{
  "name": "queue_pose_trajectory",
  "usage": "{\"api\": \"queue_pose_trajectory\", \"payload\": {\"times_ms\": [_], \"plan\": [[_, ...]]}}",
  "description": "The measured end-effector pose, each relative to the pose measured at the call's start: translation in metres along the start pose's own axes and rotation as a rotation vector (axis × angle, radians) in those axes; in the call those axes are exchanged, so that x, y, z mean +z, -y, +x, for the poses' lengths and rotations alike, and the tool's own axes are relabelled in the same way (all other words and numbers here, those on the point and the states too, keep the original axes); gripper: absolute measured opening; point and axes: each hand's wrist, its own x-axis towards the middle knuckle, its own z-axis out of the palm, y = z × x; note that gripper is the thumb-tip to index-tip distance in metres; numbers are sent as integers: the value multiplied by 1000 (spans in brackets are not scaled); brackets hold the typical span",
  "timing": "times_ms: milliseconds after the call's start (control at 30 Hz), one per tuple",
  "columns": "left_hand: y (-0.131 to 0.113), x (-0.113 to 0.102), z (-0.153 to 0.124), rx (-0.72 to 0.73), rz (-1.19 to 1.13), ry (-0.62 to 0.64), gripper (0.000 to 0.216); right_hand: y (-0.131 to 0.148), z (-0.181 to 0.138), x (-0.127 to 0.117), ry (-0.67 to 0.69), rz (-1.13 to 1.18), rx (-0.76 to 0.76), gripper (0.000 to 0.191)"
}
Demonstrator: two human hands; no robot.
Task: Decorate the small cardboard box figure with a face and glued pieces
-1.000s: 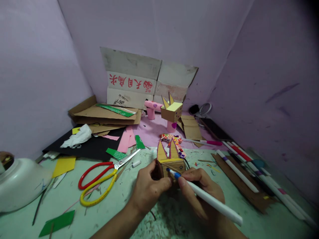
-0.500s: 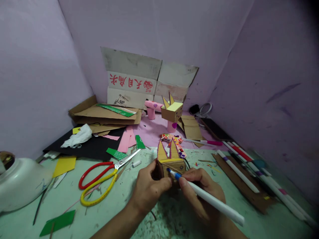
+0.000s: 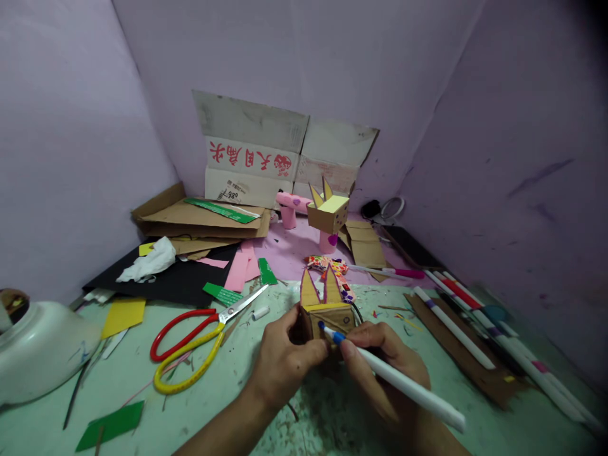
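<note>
My left hand (image 3: 289,358) is closed on the left side of a small cardboard box (image 3: 335,316) with two pointed, purple-edged ears and a yellow strip along its top. Pinched in my right hand (image 3: 384,364) is a white marker (image 3: 413,389) with a blue collar. Its tip touches the box's front face at a dark blue spot on the left. A small drawn circle shows on the right of that face. My fingers hide the lower part of the box. A white marker cap (image 3: 260,312) lies to the left of my left hand.
Scissors (image 3: 209,342) with red and yellow handles lie at left, near green paper scraps (image 3: 111,425). Behind stands a second eared box (image 3: 327,213) on a pink body. Several markers (image 3: 456,326) and a cardboard strip (image 3: 468,361) lie at right. A white rounded vessel (image 3: 42,351) stands far left.
Almost nothing differs. The marker tip stays at the blue spot, and both hands keep their hold on the box and the marker.
</note>
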Motion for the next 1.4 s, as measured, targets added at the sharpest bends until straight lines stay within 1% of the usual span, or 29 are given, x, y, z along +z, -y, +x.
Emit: {"api": "queue_pose_trajectory", "payload": {"times_ms": [67, 100, 200, 367, 667, 833, 900, 1033, 1067, 1133, 1267, 1400], "plan": [[0, -1, -1, -1, -5, 4, 32, 1, -1, 2, -51, 2, 40, 11], [1, -1, -1, 0, -9, 8, 33, 1, -1, 2, -49, 5, 52, 12], [3, -2, 0, 6, -2, 14, 36, 0, -1, 1, -3, 8, 39, 11], [4, -1, 1, 8, -12, 17, 34, -4, 1, -2, 41, -4, -37, 7], [4, -3, 1, 3, 13, 1, 35, -5, 1, -2, 63, -28, -39, 6], [2, -2, 1, 2, 10, -2, 36, -2, 0, -4, 62, -3, -50, 7], [3, -2, 0, -13, -38, 14, 37, 0, 0, -7, 24, 41, -69, 8], [6, -2, 0, -125, -172, 38, 51, -5, 4, -18, -172, 129, -78, 12], [7, -2, 0, -141, -179, 42, 53, -7, 6, -21, -210, 129, -73, 12], [7, -3, 2, -130, -149, 36, 53, -12, 8, -26, -253, 101, -63, 12], [7, -4, 3, -56, -46, 10, 43, -16, 9, -29, -237, 29, -46, 13], [7, -4, 2, -54, -25, 11, 42, -14, 7, -27, -177, -39, -72, 11]]}}
